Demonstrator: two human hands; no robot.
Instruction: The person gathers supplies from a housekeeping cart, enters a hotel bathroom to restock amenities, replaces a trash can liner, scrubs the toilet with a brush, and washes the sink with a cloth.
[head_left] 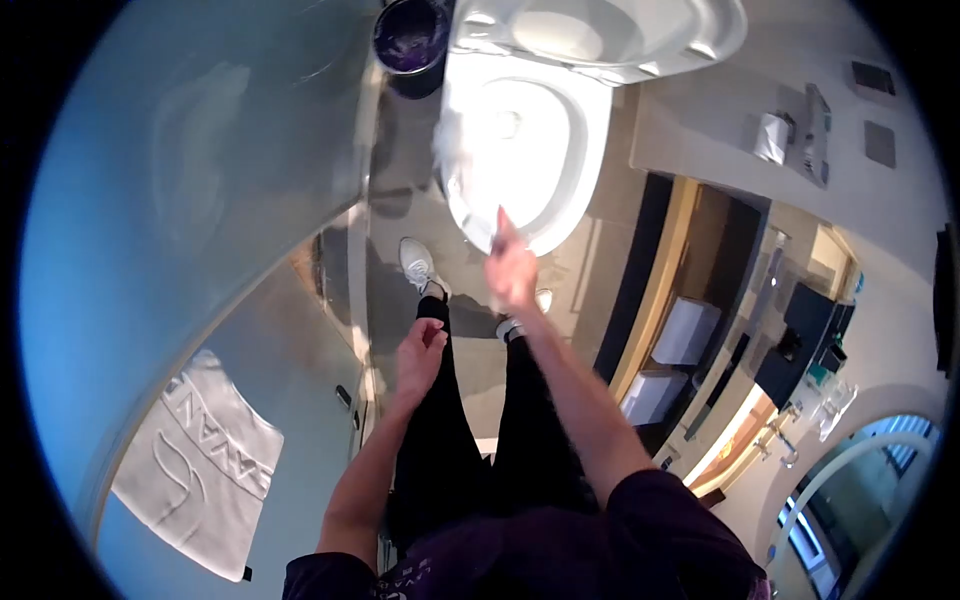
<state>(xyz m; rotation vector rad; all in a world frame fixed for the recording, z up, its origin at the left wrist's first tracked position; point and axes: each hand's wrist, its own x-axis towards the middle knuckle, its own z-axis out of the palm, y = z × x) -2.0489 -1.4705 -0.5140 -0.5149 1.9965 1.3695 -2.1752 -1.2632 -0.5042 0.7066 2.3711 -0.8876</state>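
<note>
My right hand (513, 272) is stretched out over the front rim of a white toilet bowl (590, 150), closed around a slim dark thing. Motion blur and glare hide most of what it grips, so its kind cannot be made out. A whitish smear of blur lies along the bowl's left rim. The toilet lid and seat (640, 35) are raised at the back. My left hand (422, 350) hangs in front of my left thigh, its fingers loosely curled and slightly apart, with nothing in it.
Beside the toilet, at its left, stands a dark bucket (412, 45). A glass panel (230, 150) runs along the left, with a white bath mat (205, 465) hanging there. On the right are a paper holder (772, 137), shelves with folded white towels (686, 330), and a basin tap (775, 440).
</note>
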